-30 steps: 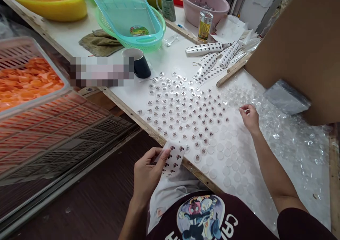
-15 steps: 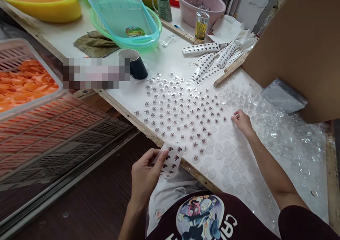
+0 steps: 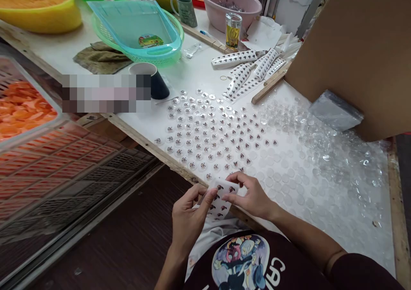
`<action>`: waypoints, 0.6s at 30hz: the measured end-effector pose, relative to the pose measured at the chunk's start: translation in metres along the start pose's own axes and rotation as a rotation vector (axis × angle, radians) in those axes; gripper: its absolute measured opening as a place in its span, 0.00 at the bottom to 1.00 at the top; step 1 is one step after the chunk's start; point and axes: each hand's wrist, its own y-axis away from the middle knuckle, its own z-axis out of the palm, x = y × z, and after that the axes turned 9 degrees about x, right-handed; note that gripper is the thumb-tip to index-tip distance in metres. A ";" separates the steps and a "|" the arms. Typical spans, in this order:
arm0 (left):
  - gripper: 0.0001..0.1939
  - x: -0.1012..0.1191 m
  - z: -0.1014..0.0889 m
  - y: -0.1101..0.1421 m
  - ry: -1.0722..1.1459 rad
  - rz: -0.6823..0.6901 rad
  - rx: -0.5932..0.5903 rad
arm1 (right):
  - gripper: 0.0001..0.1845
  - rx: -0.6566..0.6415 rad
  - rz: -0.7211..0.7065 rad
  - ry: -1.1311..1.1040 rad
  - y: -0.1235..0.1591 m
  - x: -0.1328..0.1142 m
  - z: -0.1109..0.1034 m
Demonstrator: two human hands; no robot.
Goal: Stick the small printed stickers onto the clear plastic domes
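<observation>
My left hand (image 3: 192,216) pinches a white sheet of small printed stickers (image 3: 221,210) between thumb and fingers, just off the table's near edge. At the sheet's right side, my right hand (image 3: 248,194) has its thumb on the printed face and its forefinger at the top edge. Whether a single sticker is lifted there, I cannot tell. Beyond the hands lie many clear round discs bearing the same dark print (image 3: 210,157). Plain clear discs (image 3: 285,188) spread to the right of them, near my right forearm.
Rolled sticker sheets (image 3: 239,79) lie beside a wooden strip (image 3: 269,84). A heap of clear discs (image 3: 346,159) fills the right side near a cardboard panel (image 3: 337,58). A dark mug (image 3: 159,84), teal tray (image 3: 135,24), glass (image 3: 233,29) and pink basin (image 3: 229,7) stand farther back.
My right hand has moved from the discs on the table down and left to the sticker sheet. One more printed disc lies at the right end of a row. The view has shifted slightly.
</observation>
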 end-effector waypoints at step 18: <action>0.12 -0.003 0.004 -0.002 -0.090 0.079 -0.004 | 0.02 0.232 -0.357 0.235 0.016 -0.011 0.003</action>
